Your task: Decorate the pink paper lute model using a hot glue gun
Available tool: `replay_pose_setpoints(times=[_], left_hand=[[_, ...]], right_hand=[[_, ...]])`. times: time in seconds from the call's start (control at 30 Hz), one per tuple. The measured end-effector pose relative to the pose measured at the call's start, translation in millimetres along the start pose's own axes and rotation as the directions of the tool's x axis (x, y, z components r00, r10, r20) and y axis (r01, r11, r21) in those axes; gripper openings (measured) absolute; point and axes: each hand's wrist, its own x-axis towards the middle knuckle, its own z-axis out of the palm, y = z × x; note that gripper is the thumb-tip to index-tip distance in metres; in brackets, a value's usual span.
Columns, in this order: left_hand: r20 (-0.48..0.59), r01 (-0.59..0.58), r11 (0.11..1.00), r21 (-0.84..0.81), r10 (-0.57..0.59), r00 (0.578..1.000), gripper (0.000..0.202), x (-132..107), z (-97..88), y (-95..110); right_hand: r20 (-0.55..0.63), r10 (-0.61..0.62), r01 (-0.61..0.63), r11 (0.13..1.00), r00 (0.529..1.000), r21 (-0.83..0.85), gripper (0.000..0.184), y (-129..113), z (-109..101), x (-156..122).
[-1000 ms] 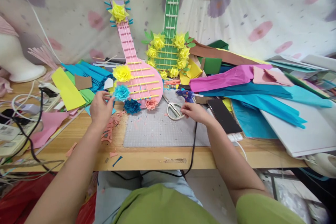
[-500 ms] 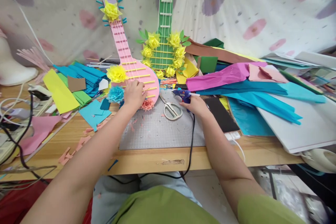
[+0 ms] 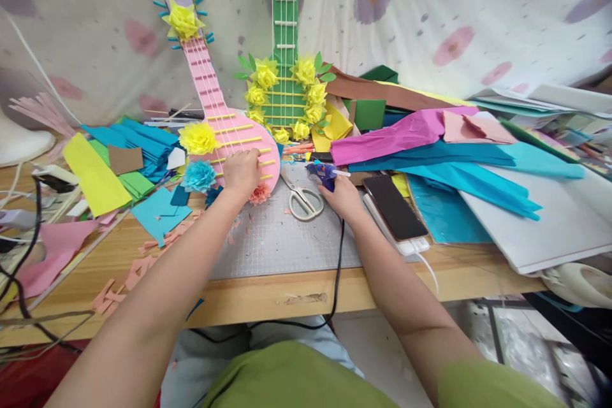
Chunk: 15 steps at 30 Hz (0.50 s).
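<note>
My left hand [image 3: 240, 175] rests on the lower face of a pink paper guitar [image 3: 205, 80], its fingers bent over the strings and fingertips partly hidden. Around it are a yellow paper flower [image 3: 197, 138], a light blue one [image 3: 199, 176] and a coral one [image 3: 260, 192]. A dark blue flower [image 3: 213, 195] shows in part beside my wrist. My right hand [image 3: 345, 194] is wrapped round a blue glue gun [image 3: 323, 171] with a white glue stick out of its back. Between both hands, scissors [image 3: 306, 203] lie on the grey cutting mat [image 3: 282, 248].
A green paper guitar [image 3: 285, 64] with yellow flowers stands behind. On the right are a phone [image 3: 396, 207] on a white power strip and coloured crepe paper [image 3: 396, 134]. Paper scraps [image 3: 160, 213] and cables [image 3: 21, 268] lie left. The glue gun's black cord [image 3: 338, 268] crosses the table edge.
The view has swung slightly to the right, so most things appear further left. My left hand stays on the pink guitar and my right hand keeps the glue gun.
</note>
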Motion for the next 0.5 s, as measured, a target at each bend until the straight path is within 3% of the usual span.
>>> replay_pose_setpoints(times=[0.23,0.5], left_hand=[[-0.046,0.233,0.915,-0.328,-0.262,0.964,0.033,-3.1,-3.3,-2.6],[-0.076,0.263,0.806,-0.53,-0.354,0.932,0.028,-3.6,4.8,-5.6]], right_hand=[[0.034,0.035,-0.035,0.999,0.999,-0.007,0.04,-2.8,-0.3,-1.8],[0.016,0.032,-0.032,0.999,0.999,0.021,0.037,-3.2,-1.1,-1.7]])
